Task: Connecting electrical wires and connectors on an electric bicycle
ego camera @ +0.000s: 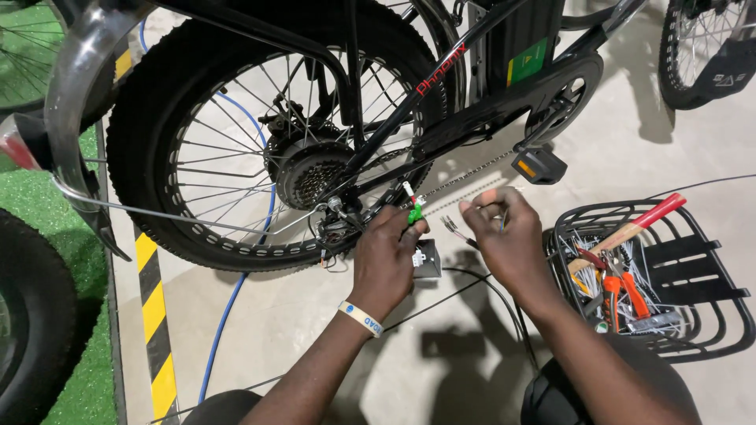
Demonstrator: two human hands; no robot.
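Note:
A black bicycle stands on the floor with its fat rear wheel (228, 142) and gear cluster (311, 177) in front of me. My left hand (386, 256), a white band on its wrist, holds a small green-and-white connector (413, 208) close to the rear derailleur (339, 224). My right hand (504, 236) pinches thin wires with bare metal ends (457, 230) just right of the connector. A small grey box (428, 260) sits on the floor under my left hand. The chain (465, 177) runs to the crank and pedal (539, 165).
A black wire basket (709, 267) at the right holds a hammer with a red handle (638, 224), orange-handled pliers (626, 295) and several cable ties. A blue hose (236, 283) and black cables cross the floor. Yellow-black striped tape (153, 315) borders green turf at left. Another tyre (31, 315) stands at far left.

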